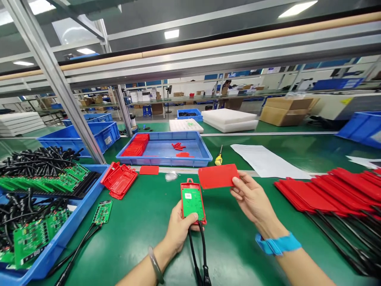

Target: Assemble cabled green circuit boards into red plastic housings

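Observation:
My left hand (pixel 178 226) grips a red plastic case (pixel 204 217), its thumb at the lower edge. Inside the case lies a green circuit board (pixel 192 200) with a small white label, and two black cables (pixel 203 246) run from its bottom end toward me. Pinched between thumb and fingers of my right hand (pixel 250 194) is a flat red rectangular plate (pixel 216 176). The plate is held up and to the right of the case, apart from the board. A blue band circles my right wrist.
At left, a blue bin (pixel 76 216) holds many cabled boards; one loose board (pixel 102 212) lies beside it. Red case shells (pixel 122 182), a blue tray (pixel 163 162), a yellow screwdriver (pixel 219 159) and paper (pixel 263 159) lie ahead. Red cabled units (pixel 315 194) are stacked right.

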Demonstrator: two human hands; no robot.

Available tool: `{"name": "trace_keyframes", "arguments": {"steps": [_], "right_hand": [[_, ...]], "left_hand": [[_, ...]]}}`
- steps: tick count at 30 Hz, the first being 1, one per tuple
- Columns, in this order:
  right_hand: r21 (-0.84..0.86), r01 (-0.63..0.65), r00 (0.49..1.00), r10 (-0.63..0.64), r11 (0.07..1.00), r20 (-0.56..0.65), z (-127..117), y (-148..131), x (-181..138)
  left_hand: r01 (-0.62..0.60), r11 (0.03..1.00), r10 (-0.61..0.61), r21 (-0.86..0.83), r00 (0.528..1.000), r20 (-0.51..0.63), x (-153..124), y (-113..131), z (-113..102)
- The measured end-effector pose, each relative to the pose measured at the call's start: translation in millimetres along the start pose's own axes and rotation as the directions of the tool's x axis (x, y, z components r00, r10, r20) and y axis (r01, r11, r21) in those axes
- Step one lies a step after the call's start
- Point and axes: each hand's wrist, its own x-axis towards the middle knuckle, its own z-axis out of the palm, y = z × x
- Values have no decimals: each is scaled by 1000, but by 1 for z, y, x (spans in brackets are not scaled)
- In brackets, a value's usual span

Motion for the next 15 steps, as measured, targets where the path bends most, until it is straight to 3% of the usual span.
{"name": "trace_keyframes", "arguments": {"steps": [5,11,15], "right_hand": [[-101,-218,971,227,971,78,5,13,-21],[-304,-161,964,216,939,155,17,30,-32],[-376,-128,966,201,918,161,17,35,-34]], "left_hand": [[81,997,-81,3,994,67,0,-3,0],[199,980,-199,10,980,2,0,-11,2],[191,982,-191,2,981,-29,1,-15,3]]}}
